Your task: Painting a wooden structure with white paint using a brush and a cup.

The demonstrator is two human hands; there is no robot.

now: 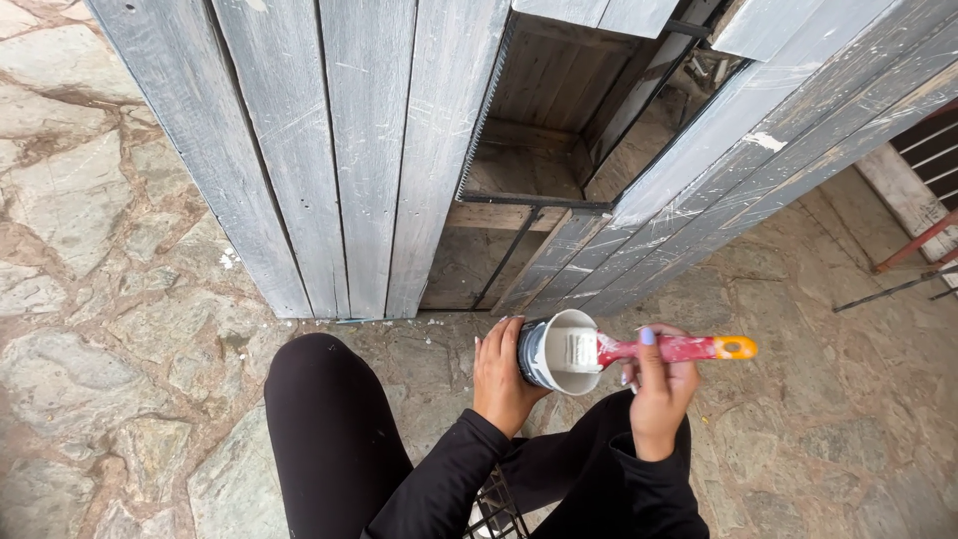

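Note:
My left hand [502,377] grips a small paint can [552,356], tilted with its mouth toward my right side and white paint inside. My right hand [659,391] holds a paintbrush [679,348] by its red handle with an orange end. The brush's bristle end [582,349] is dipped into the can's mouth. Both hands hover over the stone floor just in front of a grey wooden plank wall [349,150].
An open hatch [559,140] in the plank wall shows a dark wooden recess with black metal bars. My black-clad knee [319,419] is at lower centre. Irregular stone paving [110,299] spreads all around. A metal frame [923,245] stands at far right.

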